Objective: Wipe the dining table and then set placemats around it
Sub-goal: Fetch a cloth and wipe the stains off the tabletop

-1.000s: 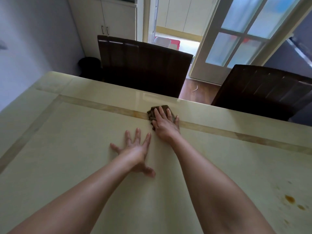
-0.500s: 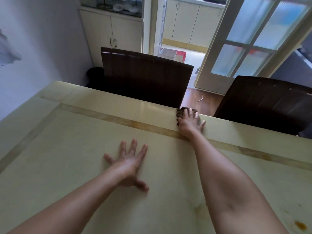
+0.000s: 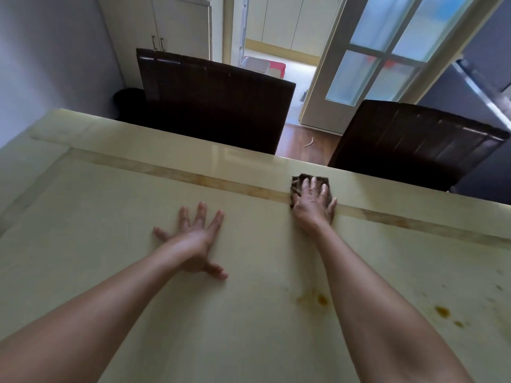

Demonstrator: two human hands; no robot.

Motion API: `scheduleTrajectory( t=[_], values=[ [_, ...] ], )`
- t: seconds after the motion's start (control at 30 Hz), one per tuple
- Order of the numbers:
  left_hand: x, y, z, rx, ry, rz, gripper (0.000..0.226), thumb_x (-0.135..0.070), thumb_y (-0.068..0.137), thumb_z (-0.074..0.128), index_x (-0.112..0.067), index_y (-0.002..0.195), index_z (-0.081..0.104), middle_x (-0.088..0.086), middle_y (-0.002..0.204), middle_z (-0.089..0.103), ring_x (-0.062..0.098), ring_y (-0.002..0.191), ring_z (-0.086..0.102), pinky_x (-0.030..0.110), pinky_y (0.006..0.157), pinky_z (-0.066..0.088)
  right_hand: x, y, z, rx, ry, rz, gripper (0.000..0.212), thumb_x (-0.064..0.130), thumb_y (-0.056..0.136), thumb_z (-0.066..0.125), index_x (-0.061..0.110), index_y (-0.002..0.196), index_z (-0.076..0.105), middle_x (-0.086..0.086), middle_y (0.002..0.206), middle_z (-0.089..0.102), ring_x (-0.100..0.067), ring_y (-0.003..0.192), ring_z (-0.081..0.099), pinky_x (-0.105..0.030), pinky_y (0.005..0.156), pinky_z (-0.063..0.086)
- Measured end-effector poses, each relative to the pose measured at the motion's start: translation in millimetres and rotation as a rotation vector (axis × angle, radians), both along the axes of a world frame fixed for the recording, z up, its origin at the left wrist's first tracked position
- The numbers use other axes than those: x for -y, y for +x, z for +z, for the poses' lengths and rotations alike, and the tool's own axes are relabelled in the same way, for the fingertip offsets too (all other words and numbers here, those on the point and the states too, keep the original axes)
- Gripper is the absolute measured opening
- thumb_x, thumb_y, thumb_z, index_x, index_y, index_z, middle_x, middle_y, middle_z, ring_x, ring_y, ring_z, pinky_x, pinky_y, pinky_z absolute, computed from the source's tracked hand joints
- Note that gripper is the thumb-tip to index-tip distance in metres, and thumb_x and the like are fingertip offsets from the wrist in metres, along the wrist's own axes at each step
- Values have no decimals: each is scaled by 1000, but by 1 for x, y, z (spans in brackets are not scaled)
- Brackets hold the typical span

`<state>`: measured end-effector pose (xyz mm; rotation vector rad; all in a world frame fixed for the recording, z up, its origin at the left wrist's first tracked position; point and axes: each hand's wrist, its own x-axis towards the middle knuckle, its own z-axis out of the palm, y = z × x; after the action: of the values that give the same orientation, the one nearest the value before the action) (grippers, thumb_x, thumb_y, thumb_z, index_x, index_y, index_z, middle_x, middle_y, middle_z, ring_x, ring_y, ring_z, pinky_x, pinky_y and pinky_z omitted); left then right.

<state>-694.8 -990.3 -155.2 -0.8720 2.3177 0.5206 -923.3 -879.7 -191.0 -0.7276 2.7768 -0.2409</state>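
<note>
A brown cloth (image 3: 311, 183) is pressed flat on the table (image 3: 110, 217) under the right hand (image 3: 313, 204), near the far edge, on the tan inlay band (image 3: 193, 178). The fingers (image 3: 305, 186) are laid flat over the cloth, not curled around it; the cloth's far edge and left side are seen past the fingertips. The left hand (image 3: 195, 239) is planted palm-down on bare tabletop, fingers spread wide, nothing held, well apart from the cloth and nearer the person. Both forearms are extended across the table. Orange-brown stains (image 3: 320, 299) are seen on the near right of the surface, with more spots (image 3: 442, 310) further right. Two dark chairs (image 3: 215, 106) are tucked at the far side, the second chair (image 3: 414, 139) just beyond the cloth. No placemats are seen on the table.
</note>
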Motion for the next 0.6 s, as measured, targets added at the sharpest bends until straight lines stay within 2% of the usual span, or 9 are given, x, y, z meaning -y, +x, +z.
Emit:
scheduleTrajectory(
  t=[0.37, 0.5, 0.6],
  values=[
    [-3, 2, 6, 4, -28, 3, 128, -66, 60, 71, -42, 142, -24, -4, 149, -39, 31, 139, -30, 75, 102, 5, -13, 137, -6, 91, -51, 197, 61, 39, 100, 24, 21, 151, -4, 3, 158, -18, -22, 144, -21, -48, 108, -22],
    [-11, 9, 9, -76, -78, 37, 125, -65, 60, 72, -43, 145, -17, -4, 152, -33, 30, 141, -27, 72, 105, 3, -21, 144, -2, 155, -48, 239, 61, 35, 100, 27, 23, 151, -4, 6, 158, -18, -20, 143, -22, -48, 109, -22],
    [-29, 17, 8, -171, -144, -41, 119, -68, 61, 68, -48, 143, -16, -7, 153, -31, 28, 141, -27, 70, 105, 1, -23, 132, 4, 199, -36, 251, 60, 32, 101, 28, 24, 151, -3, 8, 157, -18, -19, 143, -22, -49, 109, -22]
  ],
)
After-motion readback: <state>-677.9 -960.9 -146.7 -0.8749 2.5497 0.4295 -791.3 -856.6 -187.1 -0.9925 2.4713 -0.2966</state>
